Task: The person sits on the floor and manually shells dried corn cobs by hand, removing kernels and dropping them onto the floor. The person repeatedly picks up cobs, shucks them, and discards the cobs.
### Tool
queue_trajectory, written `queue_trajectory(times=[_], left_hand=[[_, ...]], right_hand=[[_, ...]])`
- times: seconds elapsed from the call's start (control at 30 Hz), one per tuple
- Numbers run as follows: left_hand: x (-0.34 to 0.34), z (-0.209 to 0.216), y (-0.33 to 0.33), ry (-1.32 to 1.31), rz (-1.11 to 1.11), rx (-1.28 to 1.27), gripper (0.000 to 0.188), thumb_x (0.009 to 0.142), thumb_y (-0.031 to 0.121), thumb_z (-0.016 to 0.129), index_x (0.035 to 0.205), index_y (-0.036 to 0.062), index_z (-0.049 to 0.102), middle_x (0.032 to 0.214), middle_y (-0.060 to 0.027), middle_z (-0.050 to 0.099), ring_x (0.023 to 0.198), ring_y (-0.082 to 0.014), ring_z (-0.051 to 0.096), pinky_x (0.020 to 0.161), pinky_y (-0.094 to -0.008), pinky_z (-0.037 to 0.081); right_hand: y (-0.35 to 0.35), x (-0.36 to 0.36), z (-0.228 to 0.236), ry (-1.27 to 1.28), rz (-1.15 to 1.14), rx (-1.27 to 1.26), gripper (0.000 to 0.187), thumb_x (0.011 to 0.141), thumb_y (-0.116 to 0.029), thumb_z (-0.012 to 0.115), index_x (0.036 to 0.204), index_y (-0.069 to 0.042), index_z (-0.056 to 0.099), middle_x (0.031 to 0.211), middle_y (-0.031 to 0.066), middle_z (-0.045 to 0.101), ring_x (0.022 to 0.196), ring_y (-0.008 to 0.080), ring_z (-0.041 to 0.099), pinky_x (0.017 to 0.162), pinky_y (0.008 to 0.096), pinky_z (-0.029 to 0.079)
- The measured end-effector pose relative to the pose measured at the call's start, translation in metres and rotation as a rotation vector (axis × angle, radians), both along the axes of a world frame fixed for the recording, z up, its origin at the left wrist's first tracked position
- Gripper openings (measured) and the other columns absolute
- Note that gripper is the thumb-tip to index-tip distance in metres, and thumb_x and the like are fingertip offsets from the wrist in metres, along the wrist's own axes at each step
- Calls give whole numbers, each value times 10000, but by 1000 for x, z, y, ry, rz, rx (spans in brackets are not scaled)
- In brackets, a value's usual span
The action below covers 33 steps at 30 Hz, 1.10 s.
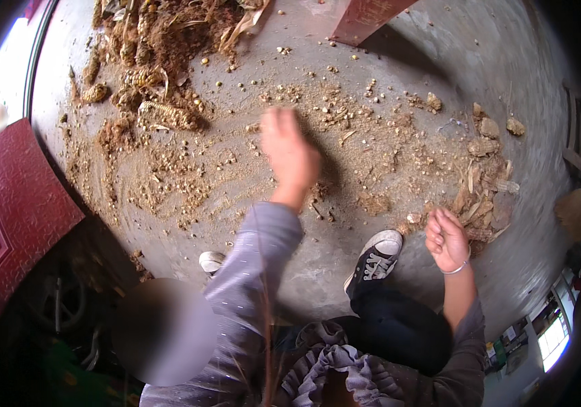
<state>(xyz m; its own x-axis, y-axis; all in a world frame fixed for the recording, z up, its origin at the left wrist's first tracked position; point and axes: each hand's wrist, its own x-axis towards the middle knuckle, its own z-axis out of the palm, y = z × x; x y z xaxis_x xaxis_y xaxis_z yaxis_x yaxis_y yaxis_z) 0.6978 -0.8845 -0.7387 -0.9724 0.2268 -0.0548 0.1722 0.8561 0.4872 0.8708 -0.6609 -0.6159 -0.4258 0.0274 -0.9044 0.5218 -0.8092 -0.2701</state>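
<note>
Grey floor (541, 115), mostly bare at R. Chaff (189, 183), mixed w/ kernels, is spread across mid-floor in a broad band; long axis approx. L–R, R end running toward the pile by the R hand. Red door (26, 203), embossed, far L, slanted. Brown heap (182, 47) top L: cobs, husks, crumbly bits. Pile (484, 190) of husks & cobs on R, long axis approx. away from/toward the person. Red post (368, 17) at top, R of heap.

L hand (289, 150) over mid-chaff, fingers pointing away from the person, blurred; can't tell if it grips anything or touches floor. R hand (448, 239) beside pile's near end, fingers loosely curled; can't tell if anything's inside. R shoe (375, 261), black w/ white toe, btwn the hands, toe pointing away & a bit R. L shoe (211, 261) mostly hidden by sleeve (250, 251). Cob (168, 115) just below heap, long axis approx. L–R, R end tipped slightly nearer the person. Thin bangle (456, 268) on R wrist.
</note>
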Motion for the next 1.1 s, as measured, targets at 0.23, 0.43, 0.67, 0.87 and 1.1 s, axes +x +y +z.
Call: queue_trajectory(times=[0.23,0.43,0.67,0.87,1.1], left_hand=[[54,57,114,-278,-262,671,580,647,-44,531,1192,16,341,1226,-203,333,1170,-344,293,986,-404,228],[16,2,-49,83,316,-31,527,672,-52,487,1178,-25,344,1178,-217,382,1135,-341,324,965,-427,242],[80,-5,54,-8,-103,203,562,629,-58,453,1178,-49,329,1231,-251,309,1176,-398,254,992,-450,188],[43,29,62,-30,-139,501,604,626,-75,469,1207,-6,318,1246,-213,323,1173,-350,297,980,-394,246],[-47,11,-66,-156,155,8,241,731,104,555,965,76,504,935,-159,499,777,-291,544,688,-371,450]], right_hand=[[1,7,-20,-20,70,-69,121,865,-145,406,859,-41,468,624,-11,410,456,45,337,362,167,261],[12,13,-25,38,-15,-102,97,830,-100,432,886,-34,475,672,26,457,529,107,429,445,233,341],[-3,5,-14,69,-76,-50,215,865,-237,407,781,-59,492,627,16,415,527,119,393,480,251,349],[9,18,-16,146,14,-126,202,878,-233,397,822,-63,490,529,-35,333,443,55,312,351,171,242],[-8,8,-15,126,97,-108,113,850,-146,435,911,-58,470,634,-1,405,488,75,361,390,191,293]])
